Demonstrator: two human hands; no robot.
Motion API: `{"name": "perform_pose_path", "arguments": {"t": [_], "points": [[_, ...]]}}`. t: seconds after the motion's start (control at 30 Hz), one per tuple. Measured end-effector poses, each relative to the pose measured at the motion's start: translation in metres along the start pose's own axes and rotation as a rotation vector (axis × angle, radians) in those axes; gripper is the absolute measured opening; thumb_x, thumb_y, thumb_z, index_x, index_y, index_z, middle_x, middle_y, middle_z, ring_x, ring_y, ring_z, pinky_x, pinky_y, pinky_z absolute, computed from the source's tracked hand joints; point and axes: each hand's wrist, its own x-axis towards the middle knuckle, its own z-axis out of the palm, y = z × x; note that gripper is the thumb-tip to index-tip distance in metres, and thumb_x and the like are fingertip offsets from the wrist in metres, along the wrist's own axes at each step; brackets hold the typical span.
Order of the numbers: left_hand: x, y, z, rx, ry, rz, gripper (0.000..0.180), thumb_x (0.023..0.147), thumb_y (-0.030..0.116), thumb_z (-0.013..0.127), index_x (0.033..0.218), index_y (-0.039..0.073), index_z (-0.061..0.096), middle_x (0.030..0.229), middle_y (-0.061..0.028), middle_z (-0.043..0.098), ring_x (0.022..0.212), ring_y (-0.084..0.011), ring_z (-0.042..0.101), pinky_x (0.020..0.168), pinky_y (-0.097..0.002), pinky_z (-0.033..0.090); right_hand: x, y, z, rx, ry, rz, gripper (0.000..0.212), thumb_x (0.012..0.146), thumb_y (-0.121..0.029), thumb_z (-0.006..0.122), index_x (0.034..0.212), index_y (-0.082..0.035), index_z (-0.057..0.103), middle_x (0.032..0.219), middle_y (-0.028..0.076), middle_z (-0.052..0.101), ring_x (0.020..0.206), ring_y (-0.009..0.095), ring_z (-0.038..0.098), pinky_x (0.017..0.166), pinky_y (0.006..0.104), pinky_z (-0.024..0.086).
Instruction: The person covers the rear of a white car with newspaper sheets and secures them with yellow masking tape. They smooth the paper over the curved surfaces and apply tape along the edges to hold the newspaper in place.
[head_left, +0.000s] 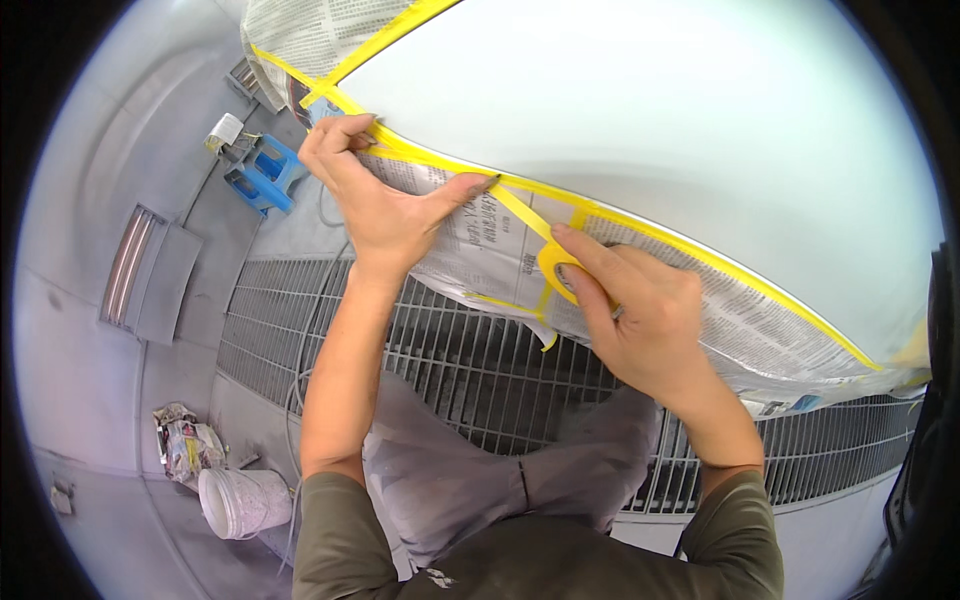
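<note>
A roll of yellow masking tape [556, 272] is pinched between the thumb and fingers of my right hand [645, 315]. From it a strip of tape [525, 213] runs up and left to the thumb of my left hand [385, 215]. That thumb presses the strip at the edge of a smooth white panel [640, 120]. The other left fingers, bent and apart from the thumb, rest on the taped edge farther left. Yellow tape lines the panel's border, and newspaper sheets [460, 245] hang below it.
Under the panel lies a metal floor grating [480, 385]. At the left are a blue stool [265, 175], a wall lamp unit [140, 265], a white bucket [245, 502] and crumpled paper [188, 445]. A hose [297, 385] trails along the floor beside my left arm.
</note>
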Motion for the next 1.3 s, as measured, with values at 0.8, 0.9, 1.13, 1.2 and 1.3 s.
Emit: {"name": "perform_pose_path", "arguments": {"t": [0.8, 0.9, 1.13, 1.2, 1.3], "points": [[0.000, -0.044, -0.031, 0.030, 0.259, -0.219, 0.047, 0.083, 0.016, 0.085, 0.119, 0.001, 0.058, 0.110, -0.0083, 0.052, 0.104, -0.0239, 0.051, 0.097, -0.0390, 0.044, -0.027, -0.022, 0.014, 0.293, -0.249, 0.016, 0.032, 0.083, -0.003, 0.081, 0.114, -0.010, 0.081, 0.084, 0.009, 0.074, 0.064, 0.024, 0.070, 0.055, 0.0341, 0.055], [-0.040, 0.008, -0.052, -0.419, -0.235, -0.214, 0.028, 0.088, 0.007, 0.076, 0.115, 0.001, 0.067, 0.108, -0.0089, 0.069, 0.096, -0.0219, 0.064, 0.086, -0.0368, 0.051, -0.011, -0.022, 0.009, 0.210, -0.113, -0.149, 0.030, 0.078, -0.001, 0.082, 0.107, -0.010, 0.083, 0.089, 0.008, 0.075, 0.067, 0.023, 0.072, 0.058, 0.0321, 0.058], [-0.055, 0.021, -0.070, -1.457, -0.747, -1.077, 0.020, 0.104, 0.010, 0.072, 0.120, -0.001, 0.071, 0.103, -0.0069, 0.075, 0.085, -0.0089, 0.068, 0.069, -0.0225, 0.054, 0.005, -0.021, 0.014, 0.073, -0.060, -0.354, 0.027, 0.078, -0.004, 0.080, 0.103, -0.012, 0.085, 0.097, 0.008, 0.076, 0.070, 0.023, 0.074, 0.067, 0.0347, 0.064], [-0.050, 0.020, -0.070, -1.339, -0.683, -1.025, 0.016, 0.100, 0.006, 0.075, 0.114, -0.002, 0.073, 0.094, -0.0061, 0.076, 0.078, -0.0088, 0.068, 0.065, -0.0215, 0.053, 0.005, -0.020, 0.015, 0.057, -0.079, -0.355, 0.028, 0.076, 0.000, 0.080, 0.102, -0.011, 0.083, 0.096, 0.010, 0.077, 0.074, 0.026, 0.075, 0.067, 0.0354, 0.063], [-0.038, 0.021, -0.074, -1.215, -0.631, -0.902, 0.009, 0.097, 0.004, 0.077, 0.104, -0.003, 0.076, 0.092, -0.0056, 0.077, 0.077, -0.0074, 0.067, 0.066, -0.0209, 0.052, 0.003, -0.018, 0.014, 0.024, -0.070, -0.338, 0.029, 0.078, 0.000, 0.078, 0.105, -0.010, 0.083, 0.093, 0.009, 0.076, 0.072, 0.026, 0.074, 0.066, 0.0345, 0.063]]}}
